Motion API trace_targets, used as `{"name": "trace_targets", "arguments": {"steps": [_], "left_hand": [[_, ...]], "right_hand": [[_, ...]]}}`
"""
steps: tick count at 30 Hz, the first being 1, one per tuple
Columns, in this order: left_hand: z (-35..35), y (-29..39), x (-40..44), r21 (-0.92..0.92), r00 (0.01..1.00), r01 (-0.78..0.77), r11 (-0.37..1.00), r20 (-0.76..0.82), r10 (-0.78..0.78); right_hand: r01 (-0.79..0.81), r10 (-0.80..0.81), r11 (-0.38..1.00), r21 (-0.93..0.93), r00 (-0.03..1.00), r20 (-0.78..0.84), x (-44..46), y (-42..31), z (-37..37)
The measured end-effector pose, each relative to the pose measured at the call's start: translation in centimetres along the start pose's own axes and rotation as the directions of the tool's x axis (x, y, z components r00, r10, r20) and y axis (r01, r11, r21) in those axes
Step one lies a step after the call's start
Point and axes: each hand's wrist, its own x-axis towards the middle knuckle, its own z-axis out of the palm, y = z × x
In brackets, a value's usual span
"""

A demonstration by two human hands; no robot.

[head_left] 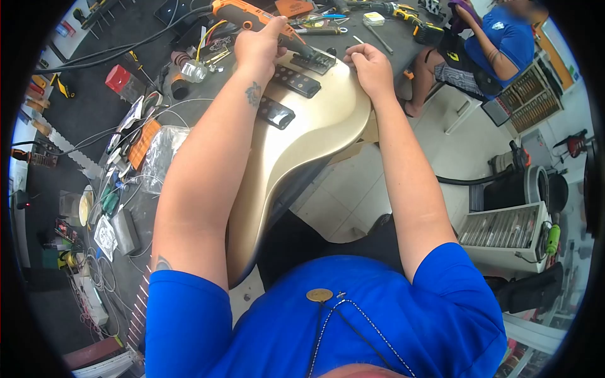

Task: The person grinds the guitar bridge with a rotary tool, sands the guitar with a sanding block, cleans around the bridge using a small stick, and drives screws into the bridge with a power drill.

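The left hand [259, 49] gripped the orange tool [242, 14] over the guitar body [309, 135], which lay on the workbench [142, 217]. The right hand [373, 68] pinched a thin pale stick [358, 40].

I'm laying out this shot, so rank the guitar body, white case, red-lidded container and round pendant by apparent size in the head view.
1. Guitar body
2. White case
3. Red-lidded container
4. Round pendant

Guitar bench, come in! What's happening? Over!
Left hand gripping orange power tool over curvy gold guitar body. Right hand near its edge, grip unclear. Silver metal wrench beyond, not blocking.
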Motion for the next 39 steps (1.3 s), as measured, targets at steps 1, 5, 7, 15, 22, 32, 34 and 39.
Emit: {"name": "trace_targets", "arguments": {"steps": [1, 5, 7, 15, 22, 32, 34, 39], "left_hand": [[0.2, 0.2, -0.4, 0.015, 1.0, 0.008, 1.0, 0.01, -0.008], [0.6, 0.6, -1.0, 0.012, 1.0, -0.014, 1.0, 0.018, 0.013], [0.2, 0.6, -0.2, 0.038, 0.999, -0.033, 0.999, -0.006, 0.033], [-0.9, 0.6, 0.7, -0.031, 0.993, -0.04, 0.999, -0.112, 0.036], [-1.1, 0.7, 1.0, -0.012, 0.986, -0.047, 0.999, -0.159, 0.045], [-1.3, 1.1, 1.0, -0.021, 0.974, -0.019, 1.0, -0.227, 0.013], [-1.8, 1.0, 1.3, -0.018, 0.97, -0.001, 1.0, -0.244, -0.004], [-1.6, 1.1, 1.1, -0.036, 0.968, -0.002, 0.999, -0.251, -0.008]], "right_hand": [[0.003, -0.003, 1.0, -0.01, 1.0, -0.002, -0.1, -0.2, 0.0], [0.01, -0.01, 1.0, -0.009, 1.0, -0.004, 0.2, 0.1, 0.1], [0.012, -0.012, 1.0, -0.007, 1.0, -0.011, 0.2, -0.1, 0.3], [0.005, -0.005, 1.0, -0.009, 1.0, 0.0, 0.1, -0.2, 0.1], [0.007, -0.007, 1.0, 0.006, 1.0, 0.002, -0.2, -0.4, 0.1], [0.013, -0.013, 1.0, -0.004, 1.0, -0.013, 0.1, 0.1, 0.1], [-0.001, 0.001, 1.0, 0.015, 1.0, -0.008, -0.1, -0.2, 0.4], [0.007, -0.007, 1.0, 0.023, 1.0, -0.005, 0.0, 0.2, 0.2]]}}
